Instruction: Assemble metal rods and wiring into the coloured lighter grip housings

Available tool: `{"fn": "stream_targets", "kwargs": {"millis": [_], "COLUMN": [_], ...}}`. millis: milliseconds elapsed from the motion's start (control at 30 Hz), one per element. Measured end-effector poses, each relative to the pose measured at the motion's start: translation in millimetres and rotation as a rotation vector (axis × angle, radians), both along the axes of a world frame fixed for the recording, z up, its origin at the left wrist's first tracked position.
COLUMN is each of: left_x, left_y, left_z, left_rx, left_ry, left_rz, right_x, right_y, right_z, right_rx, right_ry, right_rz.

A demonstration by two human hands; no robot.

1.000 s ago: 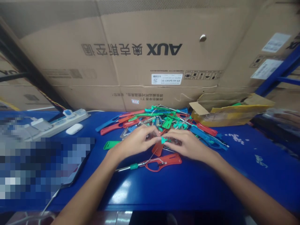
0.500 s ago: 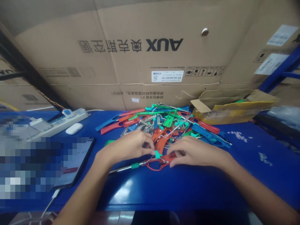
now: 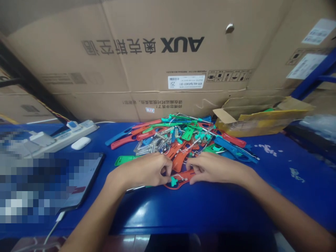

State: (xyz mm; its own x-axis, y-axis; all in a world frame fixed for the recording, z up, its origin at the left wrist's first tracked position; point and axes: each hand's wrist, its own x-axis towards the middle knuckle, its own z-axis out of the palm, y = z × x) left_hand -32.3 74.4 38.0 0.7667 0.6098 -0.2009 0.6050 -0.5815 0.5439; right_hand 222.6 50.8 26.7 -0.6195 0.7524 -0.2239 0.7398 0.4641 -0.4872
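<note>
My left hand (image 3: 147, 171) and my right hand (image 3: 212, 168) meet low on the blue table (image 3: 199, 210), just in front of a pile of red, blue and green plastic handles with metal wires (image 3: 183, 138). Pinched in the left fingers is a small teal plastic piece (image 3: 173, 181), held against a red handle with a metal rod (image 3: 181, 178) that lies flat on the table. The right fingers press down on that red handle's right end. A green flat tag (image 3: 124, 160) lies just left of my left hand.
A large AUX cardboard box (image 3: 168, 59) walls off the back. An open yellow-taped carton (image 3: 259, 119) sits at the right, a white power strip (image 3: 63, 134) and a white earbud case (image 3: 81, 142) at the left, a tablet (image 3: 84, 175) with a cable at the near left.
Both hands came down from the pile toward me to the red handle on the table. The left hand carried the teal piece along and now holds it against the handle.
</note>
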Motion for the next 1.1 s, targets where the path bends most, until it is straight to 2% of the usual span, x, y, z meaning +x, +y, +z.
{"fn": "stream_targets", "kwargs": {"millis": [467, 667, 1100], "left_x": [10.9, 12.4, 15.0], "left_y": [-2.0, -0.5, -2.7], "left_z": [-8.6, -12.2, -5.4], "left_rx": [0.097, 0.065, 0.034], "left_ry": [0.071, 0.047, -0.006], "left_rz": [-0.002, -0.016, -0.008], "right_x": [-1.0, -1.1, -2.9], "right_y": [-4.2, -4.1, -5.2], "right_z": [4.0, 4.2, 5.1], "right_rx": [-0.032, -0.017, -0.008], "right_ry": [-0.01, -0.002, -0.048], "right_rz": [-0.043, -0.035, -0.052]}}
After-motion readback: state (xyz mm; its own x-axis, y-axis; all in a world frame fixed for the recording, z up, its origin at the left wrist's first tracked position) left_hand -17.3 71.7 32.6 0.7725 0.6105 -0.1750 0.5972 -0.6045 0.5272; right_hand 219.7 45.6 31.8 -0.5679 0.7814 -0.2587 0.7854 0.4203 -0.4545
